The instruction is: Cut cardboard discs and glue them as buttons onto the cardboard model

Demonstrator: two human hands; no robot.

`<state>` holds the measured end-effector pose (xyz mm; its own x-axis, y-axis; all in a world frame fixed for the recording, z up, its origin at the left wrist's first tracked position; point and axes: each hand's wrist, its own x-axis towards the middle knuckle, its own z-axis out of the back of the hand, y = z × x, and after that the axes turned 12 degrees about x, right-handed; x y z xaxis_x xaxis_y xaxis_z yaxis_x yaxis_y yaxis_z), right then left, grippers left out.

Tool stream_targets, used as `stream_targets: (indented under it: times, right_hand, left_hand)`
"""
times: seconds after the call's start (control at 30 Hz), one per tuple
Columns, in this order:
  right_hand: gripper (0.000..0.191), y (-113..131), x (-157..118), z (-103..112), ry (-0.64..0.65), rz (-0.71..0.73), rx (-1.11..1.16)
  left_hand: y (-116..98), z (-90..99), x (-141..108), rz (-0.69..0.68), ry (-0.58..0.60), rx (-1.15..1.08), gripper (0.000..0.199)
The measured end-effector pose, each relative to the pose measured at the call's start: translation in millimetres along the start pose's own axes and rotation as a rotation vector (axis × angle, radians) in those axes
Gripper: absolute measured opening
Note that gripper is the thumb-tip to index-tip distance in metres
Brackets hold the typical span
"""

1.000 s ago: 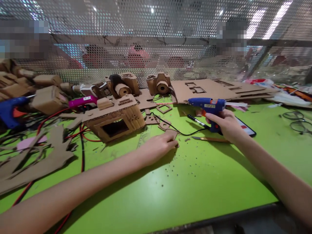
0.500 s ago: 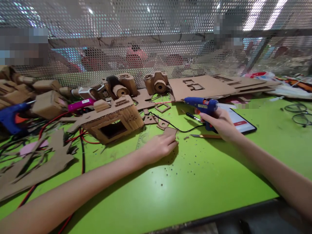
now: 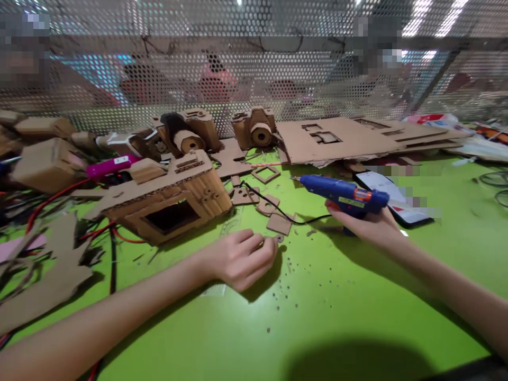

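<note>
My right hand [image 3: 375, 222] is wrapped round the grip of a blue hot glue gun [image 3: 341, 193], whose metal nozzle points left above the table. A black cord runs left across the table from near the grip. Between the fingertips of my closed left hand [image 3: 246, 259] shows a small round cardboard piece [image 3: 280, 239] with a hole in it. Just beyond these fingers lie a small cardboard square [image 3: 279, 224] and a cut piece with a round hole [image 3: 268, 205]. The boxy cardboard camera body [image 3: 210, 193], with a rectangular opening, stands left of them.
Two finished-looking cardboard cameras [image 3: 261, 132] stand at the back before a perforated metal screen. Cardboard sheets [image 3: 293, 143] and a phone or tablet [image 3: 397, 198] lie to the right. A purple glue gun [image 3: 113, 166], cords and cardboard scraps [image 3: 51, 280] crowd the left.
My left hand has drawn back from the cardboard square, with the small round piece now showing at its fingertips. The glue gun has come nearer and slightly right. The view has shifted a little.
</note>
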<state>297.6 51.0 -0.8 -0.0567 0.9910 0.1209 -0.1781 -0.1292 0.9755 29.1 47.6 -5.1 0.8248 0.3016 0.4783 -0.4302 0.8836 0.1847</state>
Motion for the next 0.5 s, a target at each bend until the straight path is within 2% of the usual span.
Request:
stream_targets:
  times: [0.13,0.2,0.23,0.3,0.37,0.43,0.5]
  right_hand:
    - [0.024,9,-13,-9,0.022,-0.035,-0.009]
    - [0.026,12,-18,-9,0.043,-0.091,-0.015]
    - [0.027,13,-19,-8,0.052,-0.123,-0.026]
    - [0.029,13,-20,-5,0.062,-0.158,-0.05]
    - [0.031,12,-18,-2,0.082,-0.109,-0.051]
    - [0.027,14,-14,-1,0.17,-0.01,-0.052]
    - [0.019,19,-10,-2,0.299,0.104,-0.113]
  left_hand:
    - [-1,-3.1,-2,0.196,-0.052,-0.068,0.026]
    - [-5,-5.2,1,0.405,-0.1,-0.135,0.024]
    - [-8,-5.8,3,0.558,-0.112,-0.23,0.021]
    - [-14,-6.5,6,0.94,-0.102,-0.636,0.015]
    - [-17,-7.6,9,1.203,-0.085,-1.039,0.017]
    - [-17,-9.3,9,1.304,-0.101,-1.255,0.018]
    - [-15,-10.9,8,1.335,-0.127,-1.355,0.019]
